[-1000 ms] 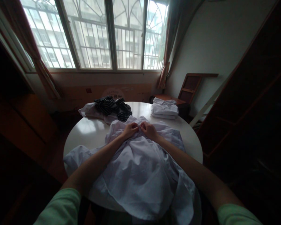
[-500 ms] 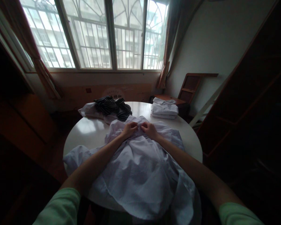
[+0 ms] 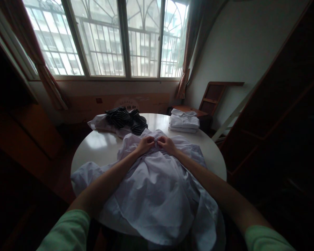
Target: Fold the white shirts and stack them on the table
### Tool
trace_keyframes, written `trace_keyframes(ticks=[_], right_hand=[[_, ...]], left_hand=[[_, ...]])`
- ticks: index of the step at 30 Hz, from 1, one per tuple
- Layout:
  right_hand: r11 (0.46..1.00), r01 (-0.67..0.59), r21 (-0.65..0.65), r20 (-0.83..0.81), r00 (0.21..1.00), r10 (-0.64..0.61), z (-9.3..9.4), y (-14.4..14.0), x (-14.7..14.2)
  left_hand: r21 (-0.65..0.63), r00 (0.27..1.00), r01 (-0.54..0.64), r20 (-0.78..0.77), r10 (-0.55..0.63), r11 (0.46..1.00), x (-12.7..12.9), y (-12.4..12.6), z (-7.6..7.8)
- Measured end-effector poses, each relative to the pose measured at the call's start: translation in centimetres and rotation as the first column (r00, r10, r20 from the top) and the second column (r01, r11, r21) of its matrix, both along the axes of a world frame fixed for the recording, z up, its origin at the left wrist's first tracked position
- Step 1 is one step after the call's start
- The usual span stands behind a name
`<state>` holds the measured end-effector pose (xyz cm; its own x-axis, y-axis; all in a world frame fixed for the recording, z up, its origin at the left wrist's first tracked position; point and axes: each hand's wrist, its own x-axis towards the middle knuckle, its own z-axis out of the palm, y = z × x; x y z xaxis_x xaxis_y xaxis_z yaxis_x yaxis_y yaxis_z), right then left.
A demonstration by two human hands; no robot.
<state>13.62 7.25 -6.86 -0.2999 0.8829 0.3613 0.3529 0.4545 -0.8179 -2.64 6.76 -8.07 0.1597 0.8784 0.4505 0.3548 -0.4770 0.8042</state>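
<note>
While both my hands rest near the middle of the table, as the head view shows, the white shirt lies spread beneath them, rumpled, with a sleeve-like part out to the left and its lower end hanging over the near edge. My left hand and right hand are just beside each other at its far end, fingertips drawn together in a small pinch on the cloth. Whether a button or only fabric sits between them I cannot tell; the spot is too small and my fingers cover it.

I judge the shirt light, soft and limp, nothing fragile, with thin cloth that creases readily and could slide on the smooth tabletop. Its overhanging end may drag the rest toward me. The firmest hold should be along an edge or seam near the far end, fingertip on each side; the loose middle would only bunch.

Beyond it, a black striped cloth lies to the left, and a neat stack of folded white clothes to the right. I see no readable label on any of them. The brown panel below the window carries a pale round mark with dark characters; the last looks like 和, the others are too blurred or hidden to read surely.
</note>
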Motion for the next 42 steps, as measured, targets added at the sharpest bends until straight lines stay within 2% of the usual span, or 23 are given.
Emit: trace_keyframes(ticks=[5,18,23,29,42], right_hand=[[1.0,0.005,-0.011,-0.017,1.0,-0.005,-0.1,0.0,0.0],[0.983,-0.119,-0.14,-0.127,0.987,0.101,-0.4,0.9,0.0],[0.976,-0.13,-0.172,-0.155,0.983,0.103,-0.5,0.9,-0.2],[0.975,-0.134,-0.18,-0.151,0.983,0.107,-0.3,0.7,-0.2],[0.985,-0.1,-0.144,-0.107,0.991,0.085,-0.5,1.0,-0.2]], left_hand=[[-0.004,1.0,-0.012,0.005,0.012,1.0,0.1,0.0,0.0],[0.018,1.0,-0.003,0.023,0.003,1.0,0.1,0.2,-0.4],[0.052,1.0,-0.019,0.006,0.019,0.998,0.2,-0.1,-0.2],[0.073,0.998,0.002,-0.059,0.003,0.997,0.4,-0.6,0.3],[0.114,0.993,-0.071,-0.086,0.081,0.991,0.2,0.3,-0.5]])
